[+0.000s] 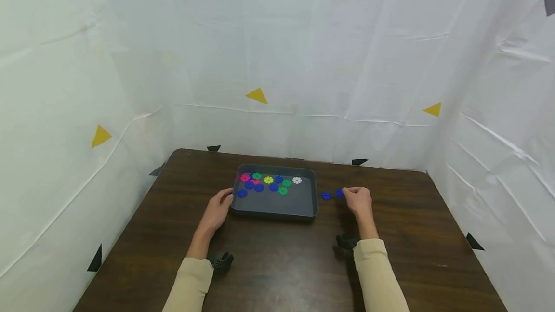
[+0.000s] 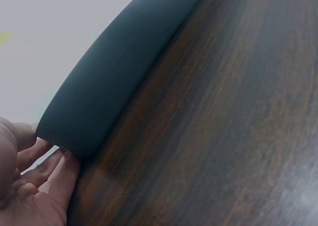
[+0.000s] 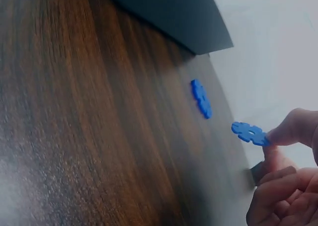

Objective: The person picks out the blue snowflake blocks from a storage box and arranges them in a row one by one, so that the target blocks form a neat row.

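A dark grey rectangular tray lies on the table with several flower-shaped plastic discs in it: blue, green, pink, a yellow one and a white one. My left hand holds the tray's left side; the left wrist view shows the thumb at the rim and fingers against the outer wall. Just right of the tray, my right hand pinches a blue notched disc between thumb and finger, above the tabletop. Another blue disc lies flat on the table between that hand and the tray.
The brown wood-grain table reaches back to a white sheet wall with coloured triangles; similar sheets hang at left and right. A black band is on the left wrist, another on the right.
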Tool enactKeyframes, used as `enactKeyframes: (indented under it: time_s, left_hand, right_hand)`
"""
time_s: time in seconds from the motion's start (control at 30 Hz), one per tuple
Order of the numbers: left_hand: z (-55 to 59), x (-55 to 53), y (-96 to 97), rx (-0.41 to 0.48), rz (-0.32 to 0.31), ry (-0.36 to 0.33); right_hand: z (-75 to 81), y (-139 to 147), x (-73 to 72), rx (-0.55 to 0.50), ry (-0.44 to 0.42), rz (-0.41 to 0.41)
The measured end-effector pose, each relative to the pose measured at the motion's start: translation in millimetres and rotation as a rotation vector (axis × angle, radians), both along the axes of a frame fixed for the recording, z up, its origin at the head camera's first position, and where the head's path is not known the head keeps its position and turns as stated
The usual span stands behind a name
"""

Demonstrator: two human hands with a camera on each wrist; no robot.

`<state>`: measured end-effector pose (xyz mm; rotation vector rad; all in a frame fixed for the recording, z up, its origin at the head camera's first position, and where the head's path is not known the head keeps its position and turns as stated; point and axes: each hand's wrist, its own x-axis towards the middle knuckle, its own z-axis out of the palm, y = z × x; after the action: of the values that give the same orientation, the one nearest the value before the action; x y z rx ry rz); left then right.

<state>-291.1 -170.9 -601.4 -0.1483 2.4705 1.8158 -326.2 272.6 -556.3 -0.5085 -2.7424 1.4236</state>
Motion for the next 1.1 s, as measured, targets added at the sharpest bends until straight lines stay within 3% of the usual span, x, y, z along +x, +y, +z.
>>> enactKeyframes:
  time_s: [0.3,0.53,1.1]
  left_hand:
    - [1.6,-0.3,1.5,0.006,0.009,-0.013]
    - [2.6,-0.5,0.9,0.011,0.01,-0.017]
    - [1.4,0.7,-1.0,0.024,0.005,-0.004]
  right_hand:
    - [-16.2,10.0,-13.7,0.056,-0.039,0.041]
    - [-20.1,14.7,-24.7,0.027,-0.08,0.051]
    - [-13.3,13.0,-20.0,0.025,-0.137,0.057]
